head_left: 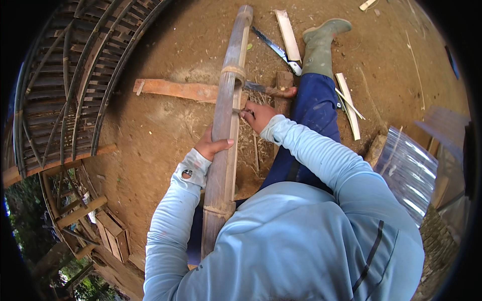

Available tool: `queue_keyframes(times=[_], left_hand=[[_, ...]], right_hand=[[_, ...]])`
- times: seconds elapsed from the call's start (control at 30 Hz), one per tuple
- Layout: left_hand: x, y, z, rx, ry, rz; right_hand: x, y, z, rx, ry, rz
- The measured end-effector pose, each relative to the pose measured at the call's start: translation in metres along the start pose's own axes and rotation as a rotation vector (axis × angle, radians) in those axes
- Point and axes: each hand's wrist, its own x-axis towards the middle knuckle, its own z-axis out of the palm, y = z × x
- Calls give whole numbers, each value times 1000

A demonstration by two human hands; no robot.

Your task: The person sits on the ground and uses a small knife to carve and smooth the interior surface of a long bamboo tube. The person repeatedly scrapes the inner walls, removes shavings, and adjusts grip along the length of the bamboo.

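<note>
A long split bamboo pole [228, 95] runs from my lap away over the ground, its cut edge facing right. My left hand [213, 145] is wrapped round its left side, thumb across the top. At the cut edge my right hand [258, 116] is closed, fingers pinched on something small and dark that I cannot make out. Just beyond that hand lies a knife with a wooden handle [281, 92]; its dark blade points toward the pole. A flat reddish plank [175, 90] passes crosswise beneath the pole.
A saw [276, 48] and a pale wood strip [287, 35] lie beyond the pole. My booted leg [319, 52] stretches out on the right, with pale strips [350, 108] beside it. Clear corrugated sheeting [409, 168] stands at right, a slatted bamboo structure [60, 75] at left.
</note>
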Motion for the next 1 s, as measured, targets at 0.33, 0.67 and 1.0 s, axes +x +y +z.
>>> queue_keyframes(times=[0.33,0.67,1.0], left_hand=[[0,-1,2,6,14,15],[-4,0,3,-33,15,-28],[-1,-6,2,-44,30,-44]], right_hand=[[14,13,4,53,54,-12],[16,13,-3,4,110,42],[50,27,-9,-21,146,66]])
